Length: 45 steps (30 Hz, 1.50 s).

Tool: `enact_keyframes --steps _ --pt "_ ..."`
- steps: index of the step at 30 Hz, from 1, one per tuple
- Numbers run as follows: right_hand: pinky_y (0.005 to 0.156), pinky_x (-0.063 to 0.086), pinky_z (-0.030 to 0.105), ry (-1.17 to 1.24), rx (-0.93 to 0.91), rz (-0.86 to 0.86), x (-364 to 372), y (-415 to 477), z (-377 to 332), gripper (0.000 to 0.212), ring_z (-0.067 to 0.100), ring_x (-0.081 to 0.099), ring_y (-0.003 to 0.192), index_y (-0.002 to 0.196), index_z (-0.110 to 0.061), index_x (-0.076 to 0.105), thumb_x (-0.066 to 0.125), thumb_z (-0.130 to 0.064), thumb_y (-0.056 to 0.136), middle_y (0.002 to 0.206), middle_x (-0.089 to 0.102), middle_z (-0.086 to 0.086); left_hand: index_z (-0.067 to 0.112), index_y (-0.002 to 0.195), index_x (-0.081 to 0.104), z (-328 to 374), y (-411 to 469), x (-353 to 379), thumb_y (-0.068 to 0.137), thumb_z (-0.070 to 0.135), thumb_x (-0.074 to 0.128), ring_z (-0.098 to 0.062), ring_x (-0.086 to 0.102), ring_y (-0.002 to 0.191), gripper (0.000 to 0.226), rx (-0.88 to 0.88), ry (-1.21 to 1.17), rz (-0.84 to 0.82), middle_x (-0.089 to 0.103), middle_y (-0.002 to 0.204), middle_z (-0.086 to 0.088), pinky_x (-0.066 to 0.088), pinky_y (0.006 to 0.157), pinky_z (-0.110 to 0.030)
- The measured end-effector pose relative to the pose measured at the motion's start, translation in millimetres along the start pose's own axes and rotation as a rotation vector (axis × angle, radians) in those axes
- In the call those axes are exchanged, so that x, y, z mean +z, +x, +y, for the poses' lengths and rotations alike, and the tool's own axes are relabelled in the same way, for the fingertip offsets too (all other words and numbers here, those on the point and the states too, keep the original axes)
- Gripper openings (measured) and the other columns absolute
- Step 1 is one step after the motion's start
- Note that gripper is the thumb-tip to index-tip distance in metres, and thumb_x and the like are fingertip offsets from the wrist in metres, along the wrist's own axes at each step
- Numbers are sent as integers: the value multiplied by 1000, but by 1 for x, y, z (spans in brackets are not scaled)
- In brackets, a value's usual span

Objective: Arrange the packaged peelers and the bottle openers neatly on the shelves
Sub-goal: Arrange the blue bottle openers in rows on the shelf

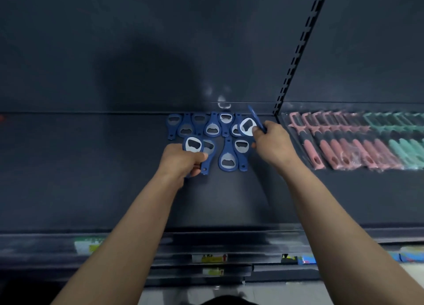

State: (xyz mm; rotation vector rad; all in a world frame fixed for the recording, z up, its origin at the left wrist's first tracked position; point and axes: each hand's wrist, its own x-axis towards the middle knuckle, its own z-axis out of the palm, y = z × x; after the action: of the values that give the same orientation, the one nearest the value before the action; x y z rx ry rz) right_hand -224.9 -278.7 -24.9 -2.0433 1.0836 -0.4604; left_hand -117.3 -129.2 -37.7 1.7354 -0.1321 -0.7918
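head view, dark shelf [91, 167]. blue bottle openers [212, 127] lie in a rough row at frame centre against the back wall, more just below. left hand [181, 160], fingers curled around one opener [193, 145]. right hand [270, 141], fingers pinching another opener [247, 126], raised off the shelf. packaged peelers [348, 141], pink then teal, lined up at right of frame.

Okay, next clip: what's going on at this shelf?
A person is laying out blue bottle openers on a dark shelf. The left hand grips one opener by its handle near the front row, and the right hand holds another raised by the back row. About ten more lie flat in two loose rows. In the next bay to the right, packaged pink peelers and green peelers already sit lined up.
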Motion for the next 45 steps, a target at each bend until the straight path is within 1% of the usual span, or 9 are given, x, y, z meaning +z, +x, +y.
enact_keyframes --steps 7,13,16,23,30,35,37,41,45 --pt "67 41 28 -3 -23 -45 -7 3 3 20 31 62 90 85 -10 49 42 -24 97 96 65 16 7 72 61 -4 -2 11 77 4 73 -4 47 35 13 2 44 68 59 60 -3 36 35 -13" --pt "54 36 26 -23 -30 -52 -5 0 0 20 26 57 81 86 -10 49 42 -24 98 94 63 11 8 70 60 -5 5 9 77 5 73 -9 43 42 15 27 84 85 53 55 -2 33 34 -13" --pt "63 38 27 -17 -15 -42 -4 -1 0 19 29 62 88 87 -10 50 42 -24 98 92 62 11 9 65 57 -5 10 12 77 8 74 -2 42 29 21 44 120 78 53 53 -2 32 33 -11" --pt "68 40 27 -12 17 -35 -1 -4 0 18 30 63 92 87 -10 51 43 -23 98 94 63 11 -1 92 60 -3 15 16 86 9 66 -14 58 55 13 34 88 10 63 73 -10 38 34 -11" --pt "70 46 32 22 10 -62 10 -6 -6 22 30 65 91 77 -15 48 44 -22 97 90 61 10 4 83 59 -1 12 1 92 16 58 -17 55 51 15 52 106 20 56 72 -10 44 37 -14" --pt "72 49 35 30 2 -84 19 -8 -16 21 32 65 92 84 -8 53 44 -23 97 91 63 12 8 81 59 -3 15 -20 92 11 56 -12 53 53 12 83 105 1 54 69 -5 42 44 -17" --pt "70 50 36 38 2 -108 25 -11 -22 22 33 65 91 82 -9 51 45 -24 97 87 60 10 7 80 59 -4 14 -28 90 7 57 -12 54 54 11 88 93 -10 54 69 -5 44 43 -14" --pt "74 48 36 -22 -36 -195 40 -17 -33 26 31 62 87 93 -2 57 47 -25 97 94 65 17 7 78 58 -9 13 -42 89 4 59 -13 53 55 11 96 27 12 55 72 -6 45 41 -11" --pt "77 50 38 -47 -40 -227 53 -23 -42 24 31 62 92 97 -4 58 46 -25 98 96 66 16 3 88 58 -13 14 -54 88 4 60 -14 55 55 2 98 -19 43 57 75 -7 46 42 -12"
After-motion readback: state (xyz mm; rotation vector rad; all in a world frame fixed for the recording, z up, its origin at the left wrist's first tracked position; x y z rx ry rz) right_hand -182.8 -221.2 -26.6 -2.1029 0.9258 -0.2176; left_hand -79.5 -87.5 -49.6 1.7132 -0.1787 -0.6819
